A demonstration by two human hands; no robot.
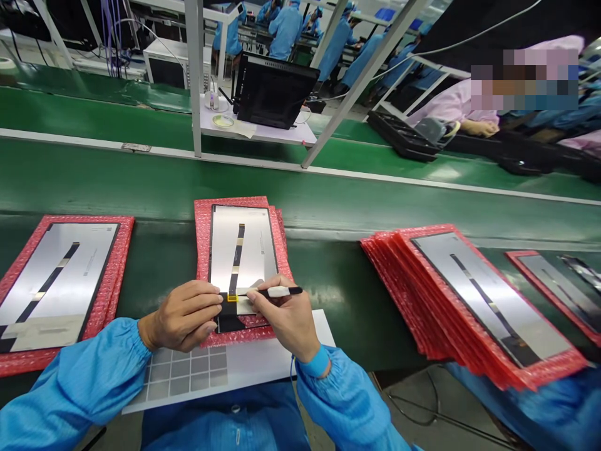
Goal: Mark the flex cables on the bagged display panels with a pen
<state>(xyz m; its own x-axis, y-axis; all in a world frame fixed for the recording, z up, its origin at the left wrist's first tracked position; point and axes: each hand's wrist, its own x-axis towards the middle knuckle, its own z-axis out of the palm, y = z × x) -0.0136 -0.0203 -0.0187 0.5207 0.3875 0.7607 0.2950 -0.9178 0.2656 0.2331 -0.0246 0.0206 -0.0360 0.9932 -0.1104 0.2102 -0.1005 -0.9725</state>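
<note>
A display panel (256, 250) with a silver back lies on red bubble wrap (203, 235) in front of me. A dark flex cable (237, 250) runs down it to a small yellow tape piece (232, 299). My left hand (185, 315) is at the panel's lower left, fingers closed together with the tips beside the yellow piece; anything pinched there is hidden. My right hand (291, 319) grips a slim pen-like tool (279, 292), white with a black end. Its pale tip points left, close to the yellow piece. A black strip (228, 321) lies below.
Another panel (89, 269) on bubble wrap is at left. Right of me stands a leaning stack of red bubble-wrap sheets (399, 282) with a panel (474, 275) on top. A gridded white sheet (188, 376) lies at the front edge. Behind are metal posts (195, 81), a monitor (277, 91) and several people.
</note>
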